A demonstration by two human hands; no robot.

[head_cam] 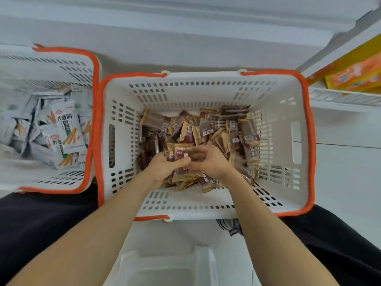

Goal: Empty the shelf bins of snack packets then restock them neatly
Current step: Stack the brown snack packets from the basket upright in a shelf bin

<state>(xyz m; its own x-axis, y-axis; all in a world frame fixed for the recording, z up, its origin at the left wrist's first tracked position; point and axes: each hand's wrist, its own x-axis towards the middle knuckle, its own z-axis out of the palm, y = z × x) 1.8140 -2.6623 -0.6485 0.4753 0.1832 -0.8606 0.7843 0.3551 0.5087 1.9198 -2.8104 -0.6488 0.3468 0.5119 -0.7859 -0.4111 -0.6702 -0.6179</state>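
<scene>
Both hands down in white slotted plastic basket with orange rim (284, 141) — left hand (165, 168) and right hand (208, 162) curl fingers round same bunch of brown-and-gold snack packets (181, 152), above loose pile on basket floor. Second matching basket (90, 120) just left — holds white packets with orange sticks printed (64, 131).

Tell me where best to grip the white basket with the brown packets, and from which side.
Probably by the slot handles cut into the short walls of the white basket: one on the left wall, one on the right. Come from both sides, fingers hooked through from outside.
</scene>
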